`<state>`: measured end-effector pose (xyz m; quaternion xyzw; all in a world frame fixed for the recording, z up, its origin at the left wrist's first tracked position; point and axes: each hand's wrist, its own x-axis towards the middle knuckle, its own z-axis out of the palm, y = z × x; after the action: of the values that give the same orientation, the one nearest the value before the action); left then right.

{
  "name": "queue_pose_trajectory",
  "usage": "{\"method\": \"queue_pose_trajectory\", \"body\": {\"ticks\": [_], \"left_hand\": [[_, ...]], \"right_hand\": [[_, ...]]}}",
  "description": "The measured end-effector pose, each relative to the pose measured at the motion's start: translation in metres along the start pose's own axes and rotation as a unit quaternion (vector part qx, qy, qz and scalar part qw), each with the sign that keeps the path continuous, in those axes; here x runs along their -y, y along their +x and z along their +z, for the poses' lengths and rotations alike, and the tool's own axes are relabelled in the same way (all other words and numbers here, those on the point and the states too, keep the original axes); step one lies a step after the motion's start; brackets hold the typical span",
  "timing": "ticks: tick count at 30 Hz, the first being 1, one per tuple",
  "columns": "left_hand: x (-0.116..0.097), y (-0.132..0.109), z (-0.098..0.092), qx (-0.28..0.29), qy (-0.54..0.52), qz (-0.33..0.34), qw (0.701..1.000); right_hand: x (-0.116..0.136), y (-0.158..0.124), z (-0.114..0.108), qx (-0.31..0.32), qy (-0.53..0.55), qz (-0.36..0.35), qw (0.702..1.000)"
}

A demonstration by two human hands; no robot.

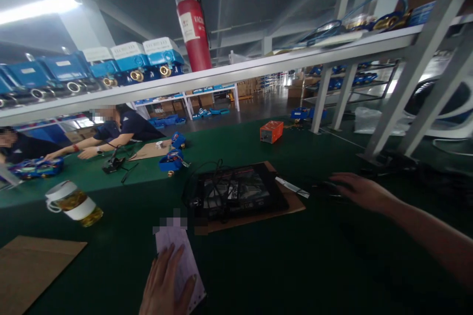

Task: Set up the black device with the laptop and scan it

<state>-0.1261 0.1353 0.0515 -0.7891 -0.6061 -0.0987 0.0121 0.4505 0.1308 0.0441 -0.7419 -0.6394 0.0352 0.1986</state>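
Note:
A pale pink sheet of paper with holes along its edge (181,261) lies on the dark green worktop. My left hand (166,275) rests flat on it, fingers stretched out and a little apart. Over at the right, my right hand (358,191) is low over the worktop with its fingers extended. Near its fingertips is a small dark object (330,188), possibly a computer mouse, too dim to make out. Between my hands, a black framed device with a screen (240,191) and loose black cables lies on cardboard (295,203). A white strip (292,187) lies beside it.
A lidded cup of yellowish drink (76,204) stands at left, near cardboard (37,266). An orange box (271,132) and blue valve units (172,160) lie farther back. A shelf (236,66) crosses above, holding a red flask (194,34). Two co-workers (125,125) sit opposite.

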Motion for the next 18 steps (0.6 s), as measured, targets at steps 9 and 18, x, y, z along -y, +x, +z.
{"method": "queue_pose_trajectory", "body": {"ticks": [9,18], "left_hand": [[-0.035,0.049,-0.007,-0.128,-0.038,0.136,0.982],[-0.052,0.065,-0.007,-0.058,-0.088,0.051,0.993]], "right_hand": [[0.061,0.003,0.046,0.013,-0.200,0.036,0.979],[-0.032,-0.023,0.012,-0.050,-0.209,0.264,0.940]]}}
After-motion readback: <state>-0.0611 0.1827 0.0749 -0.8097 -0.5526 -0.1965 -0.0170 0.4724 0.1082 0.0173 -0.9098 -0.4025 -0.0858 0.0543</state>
